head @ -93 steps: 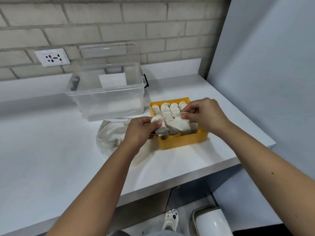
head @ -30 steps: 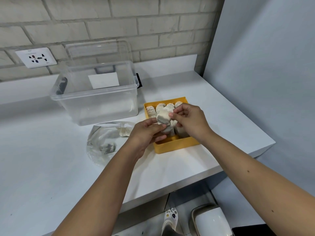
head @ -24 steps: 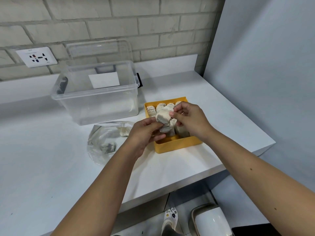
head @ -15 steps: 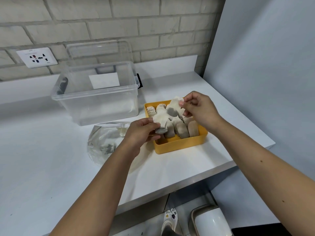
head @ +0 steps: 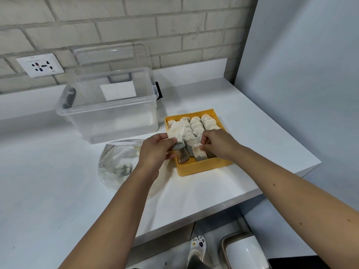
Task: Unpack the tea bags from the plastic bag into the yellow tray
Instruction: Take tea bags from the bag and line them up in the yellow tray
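Observation:
A yellow tray (head: 202,167) sits on the white counter, holding several rows of pale tea bags (head: 196,125). My left hand (head: 155,150) grips a small bunch of tea bags (head: 175,133) over the tray's left side. My right hand (head: 219,144) pinches one tea bag (head: 199,153) down in the tray's near end. A clear plastic bag (head: 118,164) lies flat left of the tray, with a few tea bags inside it.
A clear storage box (head: 108,115) stands behind the bag, its lid leaning on the brick wall. A wall socket (head: 39,65) is at the back left. The counter edge runs close on the right, beside a grey wall panel. A white bin (head: 244,253) stands on the floor below.
My right hand has come down from above the tray and set its tea bag into the near end. My left hand keeps its bunch, shifted slightly left.

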A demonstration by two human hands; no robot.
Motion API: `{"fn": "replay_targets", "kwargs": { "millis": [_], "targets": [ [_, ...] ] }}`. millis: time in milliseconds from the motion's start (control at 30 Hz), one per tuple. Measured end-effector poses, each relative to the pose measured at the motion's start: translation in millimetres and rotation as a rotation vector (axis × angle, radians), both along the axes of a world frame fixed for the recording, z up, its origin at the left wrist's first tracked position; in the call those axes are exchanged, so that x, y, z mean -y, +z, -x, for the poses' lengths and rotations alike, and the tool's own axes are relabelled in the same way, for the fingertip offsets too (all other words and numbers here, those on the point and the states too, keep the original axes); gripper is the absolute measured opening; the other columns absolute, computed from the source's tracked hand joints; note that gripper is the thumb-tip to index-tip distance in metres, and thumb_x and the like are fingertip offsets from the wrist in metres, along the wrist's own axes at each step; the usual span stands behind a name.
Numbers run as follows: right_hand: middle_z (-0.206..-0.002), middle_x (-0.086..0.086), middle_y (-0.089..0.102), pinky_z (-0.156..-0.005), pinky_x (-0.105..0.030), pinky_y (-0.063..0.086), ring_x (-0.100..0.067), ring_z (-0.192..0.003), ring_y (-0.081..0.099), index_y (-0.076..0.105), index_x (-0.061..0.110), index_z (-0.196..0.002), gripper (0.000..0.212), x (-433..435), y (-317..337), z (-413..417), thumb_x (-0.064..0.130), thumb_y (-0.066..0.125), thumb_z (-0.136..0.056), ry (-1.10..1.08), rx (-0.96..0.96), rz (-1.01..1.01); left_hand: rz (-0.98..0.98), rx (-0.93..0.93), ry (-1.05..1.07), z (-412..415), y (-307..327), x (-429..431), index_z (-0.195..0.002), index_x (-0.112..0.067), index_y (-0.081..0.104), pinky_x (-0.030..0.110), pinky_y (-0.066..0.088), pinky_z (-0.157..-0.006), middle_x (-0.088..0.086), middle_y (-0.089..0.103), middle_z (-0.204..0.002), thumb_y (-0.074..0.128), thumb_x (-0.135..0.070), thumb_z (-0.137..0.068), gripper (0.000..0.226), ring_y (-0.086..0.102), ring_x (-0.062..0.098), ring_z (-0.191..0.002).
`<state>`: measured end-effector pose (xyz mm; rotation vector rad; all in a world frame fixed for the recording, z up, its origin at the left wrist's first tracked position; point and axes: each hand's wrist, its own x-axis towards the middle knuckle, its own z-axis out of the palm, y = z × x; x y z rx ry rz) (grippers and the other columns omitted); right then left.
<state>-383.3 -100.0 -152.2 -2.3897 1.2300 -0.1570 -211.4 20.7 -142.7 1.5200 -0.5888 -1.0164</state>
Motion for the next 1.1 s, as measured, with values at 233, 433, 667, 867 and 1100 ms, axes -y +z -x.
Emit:
{"fn": "replay_targets", "kwargs": {
  "millis": [233, 433, 667, 867, 1100],
  "targets": [
    [-0.086, 0.001, 0.066, -0.071, -0.033, 0.046, -0.020, -0.083, 0.059, 0.056, 0.025, -0.082, 0.014, 5.9, -5.5, -4.4, 0.032, 0.066, -0.089, -0.047, -0.010, 0.059, -0.026, 0.023, -0.009, 0.2, -1.7, 3.0, -0.104, -0.011, 0.070, 0.024, 0.058, -0.064, 0.007, 0.075, -0.092, 0.073, -0.016, -0.088, 0.017, 0.069, 0.018, -0.080],
    [-0.085, 0.005, 0.068, -0.091, -0.039, 0.044, -0.018, -0.086, 0.062, 0.056, 0.029, -0.081, 0.016, 3.1, -9.1, -6.7, 0.037, 0.067, -0.087, -0.069, 0.004, 0.054, -0.052, 0.035, -0.002, 0.8, -5.0, 3.0, -0.106, -0.011, 0.071, 0.025, 0.058, -0.064, 0.009, 0.076, -0.098, 0.074, -0.018, -0.087, 0.020, 0.069, 0.019, -0.083],
    [-0.087, 0.008, 0.068, -0.095, -0.038, 0.036, -0.017, -0.092, 0.062, 0.056, 0.029, -0.088, 0.017, 2.8, -5.1, -4.5, 0.041, 0.069, -0.085, -0.092, -0.020, 0.076, -0.063, 0.048, -0.001, 1.2, -6.6, 2.4, -0.106, -0.013, 0.071, 0.029, 0.059, -0.070, 0.008, 0.076, -0.097, 0.076, -0.020, -0.086, 0.022, 0.070, 0.019, -0.083],
    [-0.085, 0.009, 0.069, -0.073, -0.023, 0.047, -0.004, -0.079, 0.062, 0.069, 0.023, -0.101, 0.021, -5.1, 21.3, -12.0, 0.041, 0.061, -0.092, -0.113, 0.450, -0.115, -0.034, 0.001, -0.031, 3.0, -0.9, 0.1, -0.099, -0.010, 0.070, 0.025, 0.060, -0.063, 0.008, 0.075, -0.091, 0.076, -0.013, -0.086, 0.014, 0.070, 0.020, -0.078],
    [-0.075, 0.014, 0.063, -0.059, -0.004, 0.037, 0.011, -0.059, 0.052, 0.073, 0.017, -0.089, 0.011, -18.7, 44.8, -25.0, 0.026, 0.075, -0.083, 0.016, 0.535, -0.064, -0.004, -0.005, -0.051, 2.7, 6.8, -6.9, -0.100, -0.006, 0.071, 0.025, 0.060, -0.064, 0.006, 0.076, -0.082, 0.079, -0.012, -0.084, 0.019, 0.070, 0.016, -0.071]
  ]
}}
